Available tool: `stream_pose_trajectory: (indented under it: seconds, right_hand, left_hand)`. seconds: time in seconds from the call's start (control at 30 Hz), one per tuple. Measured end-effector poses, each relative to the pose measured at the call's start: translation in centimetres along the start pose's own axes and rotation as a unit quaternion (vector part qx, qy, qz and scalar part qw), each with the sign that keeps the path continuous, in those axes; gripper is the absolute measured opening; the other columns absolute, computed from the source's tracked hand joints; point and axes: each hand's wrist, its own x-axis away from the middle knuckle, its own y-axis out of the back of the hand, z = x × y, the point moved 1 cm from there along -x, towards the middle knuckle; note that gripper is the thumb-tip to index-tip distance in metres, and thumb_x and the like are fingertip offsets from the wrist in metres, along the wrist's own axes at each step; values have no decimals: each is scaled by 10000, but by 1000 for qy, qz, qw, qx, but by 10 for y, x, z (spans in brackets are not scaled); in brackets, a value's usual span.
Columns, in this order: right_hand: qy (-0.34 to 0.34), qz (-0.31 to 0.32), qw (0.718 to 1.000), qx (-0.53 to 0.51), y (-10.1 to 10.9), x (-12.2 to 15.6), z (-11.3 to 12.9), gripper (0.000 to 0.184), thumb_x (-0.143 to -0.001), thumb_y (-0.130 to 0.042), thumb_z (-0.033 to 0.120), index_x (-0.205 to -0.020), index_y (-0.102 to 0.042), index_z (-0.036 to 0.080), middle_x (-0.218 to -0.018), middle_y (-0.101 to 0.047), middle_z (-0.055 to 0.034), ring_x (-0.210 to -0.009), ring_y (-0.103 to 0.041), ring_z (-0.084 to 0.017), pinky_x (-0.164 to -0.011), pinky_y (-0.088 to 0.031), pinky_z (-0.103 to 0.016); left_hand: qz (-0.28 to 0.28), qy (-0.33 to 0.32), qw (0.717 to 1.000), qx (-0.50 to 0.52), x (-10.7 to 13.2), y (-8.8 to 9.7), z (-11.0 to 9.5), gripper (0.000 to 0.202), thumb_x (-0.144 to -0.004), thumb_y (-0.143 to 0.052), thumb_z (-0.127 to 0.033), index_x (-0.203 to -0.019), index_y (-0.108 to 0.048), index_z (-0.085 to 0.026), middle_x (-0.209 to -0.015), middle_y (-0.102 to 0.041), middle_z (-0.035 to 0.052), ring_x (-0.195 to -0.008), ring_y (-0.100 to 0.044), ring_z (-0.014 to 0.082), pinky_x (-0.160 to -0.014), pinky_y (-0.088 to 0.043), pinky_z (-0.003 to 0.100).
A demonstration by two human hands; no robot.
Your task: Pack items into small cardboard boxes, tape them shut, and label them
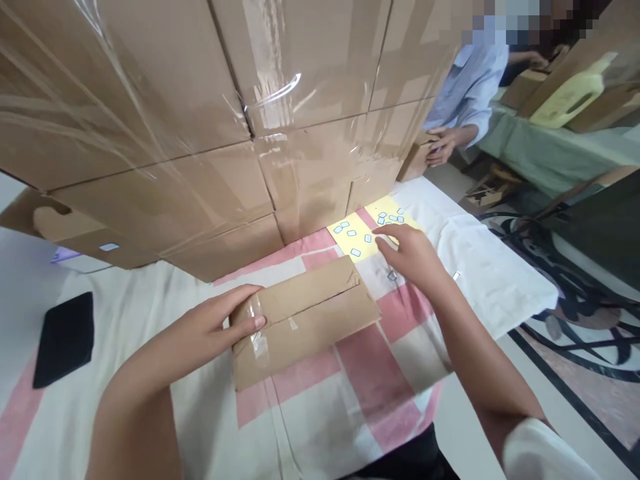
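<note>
The small cardboard box [310,320] lies flat on the table [480,267], on a pink-and-white checked cloth [360,373], about midway between the table's left and right edges and close to the near edge. Its taped seam runs lengthwise, and its long side is tilted so the right end sits farther from the person.

The left hand [215,327] grasps the box's left end. The thumb presses on the taped top face, and the other fingers [245,291] curl round the far left corner.

The right hand [407,257] is off the box, just beyond its far right corner and nearer the table's right edge. It is palm down with the fingers released and stretched forward. The fingertips reach the near edge of a yellow sheet [350,243] scattered with small white labels [355,253]. Whether a fingertip touches a label I cannot tell. One more label [391,275] lies on the cloth just under the hand.

A stack of large cartons [200,133], wrapped in clear film, stands along the far side of the table, right behind the box and the sheet. A flat black object [65,339] lies near the left edge, well apart from the hands.

Past the far right corner, another person in a light blue sleeve [470,87] rests a hand [441,145] on a separate small carton [413,163].
</note>
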Motion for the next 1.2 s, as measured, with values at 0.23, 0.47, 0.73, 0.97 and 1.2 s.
stream_pose_trajectory:
  seconds: [0.23, 0.47, 0.73, 0.97, 1.2]
  right_hand:
    - [-224, 145, 960, 82, -55, -27, -52, 695, -909, -649, 530, -1432, -482, 104, -1352, -632, -240, -1193, -642, -377, -939, -496, -439]
    - [-267, 114, 955, 67, -86, -37, -48, 676, -842, -725, 478, -1342, -458, 109, -1291, -639, -226, -1226, -620, -343, -902, -484, -379]
    - [-277, 74, 958, -1, -89, -34, -56, 309, -805, -710, 310, -1032, -566, 158, -1115, -659, -171, -1112, -637, -346, -865, -465, -386]
    - [-293, -14, 933, -210, -98, -39, -67, 467, -840, -639, 287, -1240, -420, 186, -925, -637, -54, -822, -635, -209, -674, -471, -295]
    - [-284, -11, 868, -407, -80, -29, -67, 383, -817, -617, 289, -1157, -490, 167, -678, -597, 19, -470, -484, -114, -429, -300, -230]
  left_hand:
    - [-28, -13, 1000, 2, -1, -1, -5, 452, -932, -607, -454, -1376, -588, -372, -1344, -678, 17, -1163, -657, 276, -933, -549, 329]
    - [-22, -11, 1000, 9, 7, -4, -16, 408, -956, -577, -467, -1352, -578, -371, -1344, -662, 5, -1183, -632, 259, -952, -526, 327]
    - [-39, -21, 999, -9, 13, -1, -25, 432, -992, -470, -541, -1356, -587, -339, -1292, -693, 33, -1105, -663, 258, -974, -545, 403]
    - [-160, -51, 962, -214, 22, -37, -46, 919, -754, -740, -679, -1548, -396, -368, -1595, -481, 99, -1391, -503, 397, -1110, -445, 552]
    - [-213, 6, 907, -363, 12, -66, -43, 884, -759, -717, -492, -1569, -389, -356, -1613, -455, 127, -1398, -478, 420, -1084, -393, 601]
